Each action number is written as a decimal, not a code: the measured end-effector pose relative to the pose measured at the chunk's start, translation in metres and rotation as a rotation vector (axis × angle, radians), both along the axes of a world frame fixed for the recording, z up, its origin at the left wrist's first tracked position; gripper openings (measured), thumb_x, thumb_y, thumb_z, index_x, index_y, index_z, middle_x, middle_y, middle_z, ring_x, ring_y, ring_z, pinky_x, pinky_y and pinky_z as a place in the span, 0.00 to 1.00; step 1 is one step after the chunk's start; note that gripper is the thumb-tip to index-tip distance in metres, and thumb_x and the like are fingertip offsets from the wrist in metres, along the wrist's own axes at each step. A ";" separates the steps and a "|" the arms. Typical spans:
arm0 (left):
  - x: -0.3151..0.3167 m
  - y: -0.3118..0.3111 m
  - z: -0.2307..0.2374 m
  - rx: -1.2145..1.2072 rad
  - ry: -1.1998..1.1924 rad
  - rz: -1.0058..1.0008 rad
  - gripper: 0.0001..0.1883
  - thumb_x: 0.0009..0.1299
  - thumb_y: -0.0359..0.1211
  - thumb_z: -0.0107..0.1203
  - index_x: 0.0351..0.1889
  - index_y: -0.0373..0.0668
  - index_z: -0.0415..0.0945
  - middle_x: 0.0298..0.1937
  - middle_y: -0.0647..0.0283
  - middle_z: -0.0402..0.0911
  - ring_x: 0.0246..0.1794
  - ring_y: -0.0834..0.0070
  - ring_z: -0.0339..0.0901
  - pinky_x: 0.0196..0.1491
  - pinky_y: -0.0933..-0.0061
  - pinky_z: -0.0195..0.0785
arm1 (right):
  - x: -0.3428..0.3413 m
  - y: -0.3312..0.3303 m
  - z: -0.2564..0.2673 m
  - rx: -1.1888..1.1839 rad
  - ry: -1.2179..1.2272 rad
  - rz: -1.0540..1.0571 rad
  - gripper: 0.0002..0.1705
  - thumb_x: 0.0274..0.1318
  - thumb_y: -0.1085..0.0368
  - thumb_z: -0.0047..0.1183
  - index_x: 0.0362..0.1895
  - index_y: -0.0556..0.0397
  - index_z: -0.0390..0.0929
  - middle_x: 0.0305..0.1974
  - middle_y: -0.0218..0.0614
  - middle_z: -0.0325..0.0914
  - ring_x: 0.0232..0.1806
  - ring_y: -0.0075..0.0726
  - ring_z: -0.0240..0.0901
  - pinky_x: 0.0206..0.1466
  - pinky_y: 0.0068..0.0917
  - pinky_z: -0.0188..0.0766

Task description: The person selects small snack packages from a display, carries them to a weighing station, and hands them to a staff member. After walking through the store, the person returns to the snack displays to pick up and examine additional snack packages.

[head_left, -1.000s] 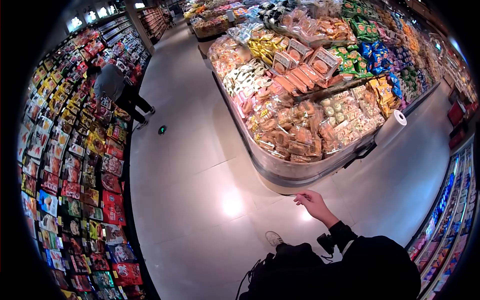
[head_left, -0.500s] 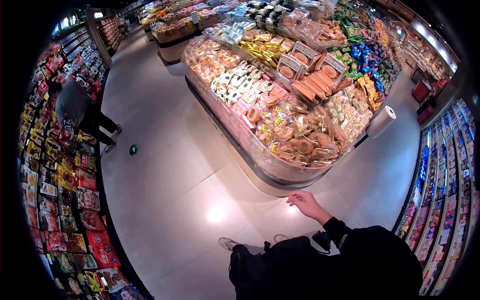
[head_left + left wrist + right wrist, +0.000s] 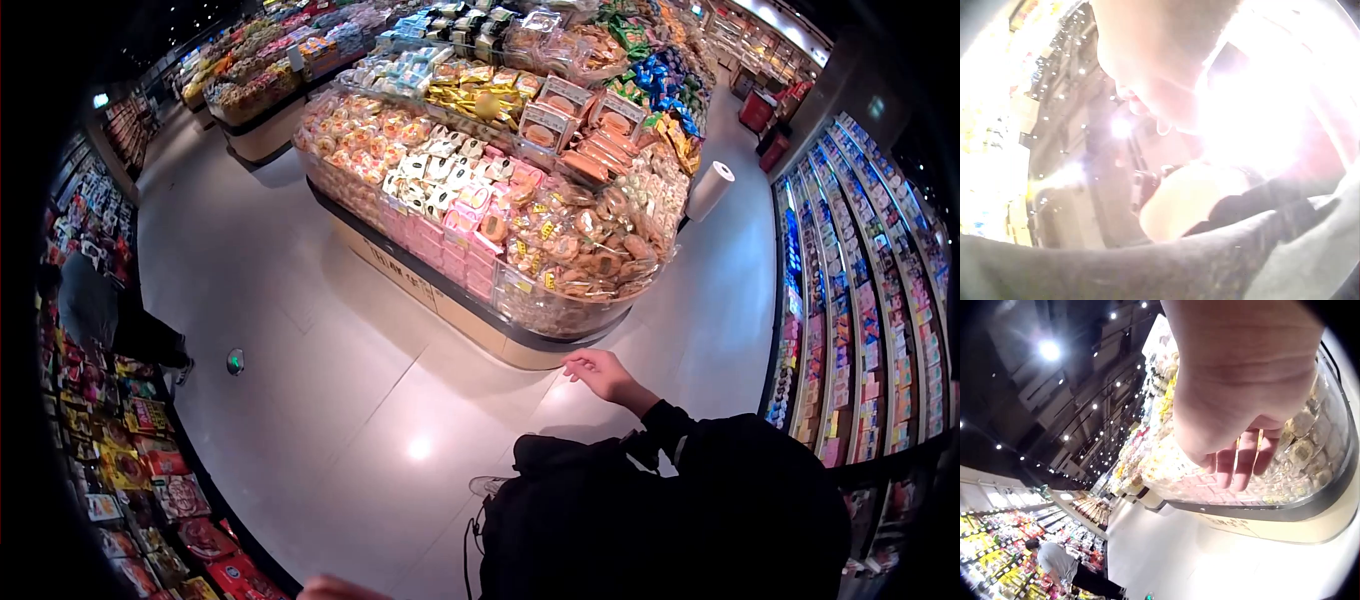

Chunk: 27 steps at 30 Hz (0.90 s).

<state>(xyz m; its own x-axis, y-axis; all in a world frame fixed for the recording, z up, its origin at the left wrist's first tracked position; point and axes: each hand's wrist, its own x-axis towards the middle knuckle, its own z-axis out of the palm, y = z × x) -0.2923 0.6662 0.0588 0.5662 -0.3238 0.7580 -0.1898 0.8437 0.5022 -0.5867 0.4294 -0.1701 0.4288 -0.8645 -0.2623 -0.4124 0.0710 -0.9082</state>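
My right hand [image 3: 603,376] is held out over the floor in front of the display island, its fingers loosely bent. In the right wrist view the same hand [image 3: 1241,419] has nothing in its fingers [image 3: 1245,456], which overlap the clear front panel of the island. Only a sliver of my left hand [image 3: 338,588] shows at the bottom edge of the head view. The left wrist view is washed out by glare; there the left hand [image 3: 1154,62] hangs with loosely curled fingertips and no object visible in it.
The rounded island [image 3: 440,290] is heaped with packaged snacks, with a roll of plastic bags [image 3: 712,190] at its right. Lit shelves [image 3: 850,300] stand on the right. Packets [image 3: 180,495] line the left, where a person [image 3: 90,305] stands by the shelf.
The view has turned right, so the island and the person have shifted left. My left hand has come in at the bottom edge. The right hand stays loosely bent.
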 end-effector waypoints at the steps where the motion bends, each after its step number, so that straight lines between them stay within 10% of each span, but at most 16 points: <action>1: 0.015 -0.008 -0.014 0.122 0.020 -0.114 0.10 0.65 0.32 0.45 0.21 0.42 0.64 0.18 0.69 0.61 0.19 0.77 0.61 0.23 0.77 0.55 | -0.001 0.002 0.002 -0.038 -0.033 -0.042 0.14 0.61 0.65 0.47 0.46 0.62 0.75 0.35 0.37 0.79 0.35 0.26 0.75 0.43 0.22 0.71; 12: 0.035 -0.152 -0.085 0.985 0.034 -0.357 0.07 0.68 0.27 0.53 0.29 0.33 0.74 0.24 0.65 0.75 0.23 0.83 0.69 0.29 0.83 0.63 | 0.011 -0.044 -0.025 -0.041 -0.152 -0.301 0.12 0.59 0.69 0.49 0.45 0.61 0.74 0.30 0.35 0.78 0.30 0.22 0.73 0.33 0.20 0.71; 18: 0.049 -0.273 -0.154 1.280 -0.352 -0.456 0.10 0.68 0.32 0.55 0.36 0.33 0.76 0.28 0.67 0.77 0.26 0.84 0.71 0.31 0.83 0.65 | 0.041 -0.158 -0.019 0.406 -0.653 -0.575 0.09 0.59 0.63 0.48 0.42 0.51 0.73 0.24 0.28 0.69 0.13 0.17 0.53 0.12 0.16 0.46; 27: 0.029 -0.431 -0.197 1.288 -0.668 -0.403 0.15 0.63 0.33 0.58 0.45 0.33 0.76 0.32 0.59 0.81 0.25 0.79 0.76 0.30 0.77 0.70 | 0.123 -0.329 -0.029 0.369 -0.495 -0.712 0.14 0.55 0.57 0.53 0.36 0.55 0.72 0.25 0.31 0.71 0.13 0.19 0.54 0.12 0.20 0.46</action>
